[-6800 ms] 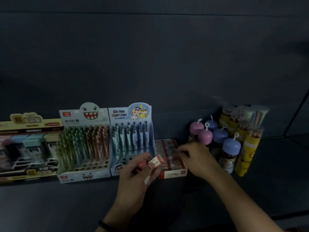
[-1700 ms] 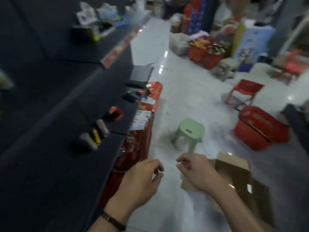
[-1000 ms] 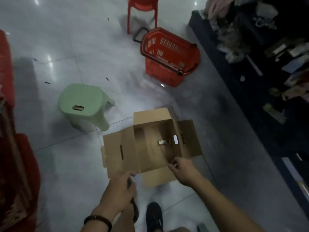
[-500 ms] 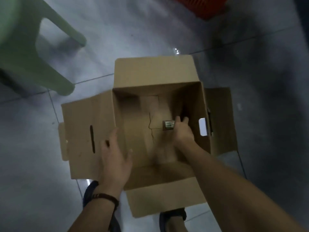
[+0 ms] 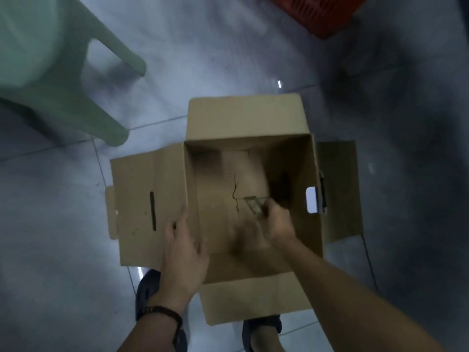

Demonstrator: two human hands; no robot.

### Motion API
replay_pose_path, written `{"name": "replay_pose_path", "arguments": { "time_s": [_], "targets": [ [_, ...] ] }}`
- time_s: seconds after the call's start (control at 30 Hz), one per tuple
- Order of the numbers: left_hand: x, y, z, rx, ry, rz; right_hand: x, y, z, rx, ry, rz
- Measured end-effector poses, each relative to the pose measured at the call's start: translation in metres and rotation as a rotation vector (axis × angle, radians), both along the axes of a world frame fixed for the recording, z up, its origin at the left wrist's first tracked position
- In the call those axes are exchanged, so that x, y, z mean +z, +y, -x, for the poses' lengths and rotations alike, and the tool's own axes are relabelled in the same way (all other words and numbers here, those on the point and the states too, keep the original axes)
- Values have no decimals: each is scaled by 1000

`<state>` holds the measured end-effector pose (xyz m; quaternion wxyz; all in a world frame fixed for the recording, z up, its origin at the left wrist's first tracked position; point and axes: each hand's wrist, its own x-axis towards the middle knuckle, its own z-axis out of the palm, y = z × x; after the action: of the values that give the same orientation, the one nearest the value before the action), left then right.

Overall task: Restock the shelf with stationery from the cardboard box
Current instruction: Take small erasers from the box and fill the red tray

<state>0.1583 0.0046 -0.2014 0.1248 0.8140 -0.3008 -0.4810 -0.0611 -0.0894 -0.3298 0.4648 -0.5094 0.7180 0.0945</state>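
The right hand now pinches the small packet, flat a moment ago, tilted off the cardboard box floor near its right wall, seemingly the last item, while the left hand braces the left rim with straight fingers.

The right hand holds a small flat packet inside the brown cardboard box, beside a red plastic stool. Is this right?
No: the head view shows a pale green plastic stool, not red. The right hand does hold the small flat packet.
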Motion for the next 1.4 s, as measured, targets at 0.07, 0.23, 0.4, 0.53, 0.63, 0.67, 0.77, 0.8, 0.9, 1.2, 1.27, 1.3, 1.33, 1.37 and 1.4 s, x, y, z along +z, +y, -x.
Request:
{"name": "replay_pose_path", "arguments": {
  "time_s": [0.07,0.23,0.4,0.53,0.63,0.67,0.77,0.8,0.9,1.2,1.27,1.3,1.33,1.37,1.4],
  "targets": [
    [42,-2,-2,27,81,8,74,9,-20,-126,-213,-45],
    [199,-20,-28,230,196,209,291,7,-60,-133,-563,-174],
    [389,-7,-81,330,250,347,496,-10,-110,235,-668,-142],
    [536,46,-118,508,205,483,633,2,-166,397,-758,-5],
    [636,104,-125,824,264,630,726,31,-205,350,-932,26],
    [665,126,-125,948,316,683,753,44,-219,380,-979,23],
    [739,194,-118,1190,386,801,819,95,-260,501,-1105,2],
    [757,217,-116,1246,379,847,839,113,-274,512,-1150,-7],
    [797,283,-107,1367,269,936,884,173,-307,574,-1235,-54],
    [862,544,-84,1670,-316,1038,1011,446,-395,1163,-1474,-175],
    [869,603,-75,1728,-401,1049,1031,514,-405,1329,-1512,-140],
    [873,631,-72,1748,-443,1062,1040,545,-409,1394,-1534,-131],
    [876,659,-70,1763,-488,1076,1048,576,-412,1443,-1550,-141],
    [881,686,-70,1770,-539,1090,1057,607,-416,1477,-1564,-161],
    [886,711,-69,1765,-589,1106,1066,635,-419,1503,-1579,-181]
  ]
}}
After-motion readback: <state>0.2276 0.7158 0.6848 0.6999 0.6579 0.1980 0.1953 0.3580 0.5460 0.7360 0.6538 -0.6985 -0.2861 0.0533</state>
